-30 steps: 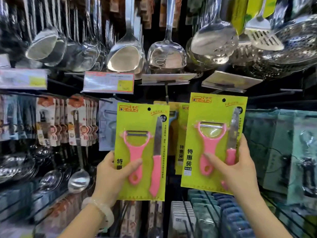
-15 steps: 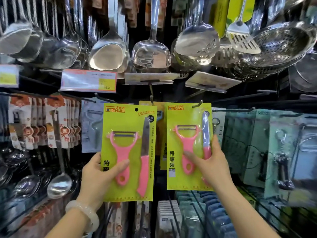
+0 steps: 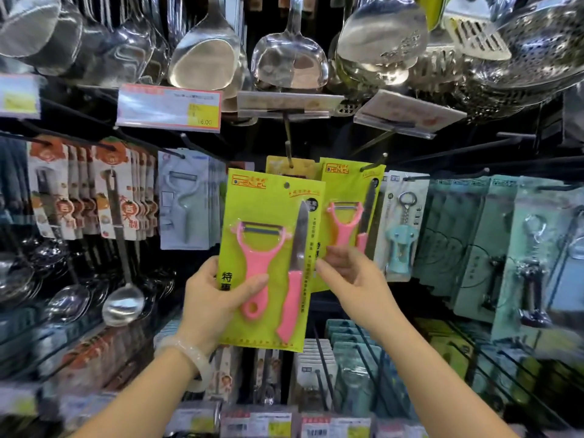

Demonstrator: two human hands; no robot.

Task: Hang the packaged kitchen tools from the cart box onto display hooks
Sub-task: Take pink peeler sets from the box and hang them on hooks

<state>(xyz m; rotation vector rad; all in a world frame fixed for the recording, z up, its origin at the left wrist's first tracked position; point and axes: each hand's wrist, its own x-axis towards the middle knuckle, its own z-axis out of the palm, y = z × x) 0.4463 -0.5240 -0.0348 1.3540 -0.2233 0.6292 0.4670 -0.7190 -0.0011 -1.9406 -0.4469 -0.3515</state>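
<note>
The left hand (image 3: 218, 298) grips a lime-green card pack holding a pink peeler and pink-handled knife (image 3: 268, 260), thumb laid across the front over the peeler's handle, the other fingers behind the card; the pack stands upright in front of the display, its punched hole free of any hook. Just right of that hand, the right hand (image 3: 354, 276) pinches the lower part of a second lime-green peeler-and-knife pack (image 3: 350, 203), which sits further back, with a dark metal display hook (image 3: 374, 164) passing through the hole at its top. The first pack overlaps the second's left edge. Above both hands hang shiny steel ladles and spatulas (image 3: 290, 58), with a white and red price label (image 3: 169, 107) up and left of the left hand. A pale bangle (image 3: 189, 361) circles the left wrist.
</note>
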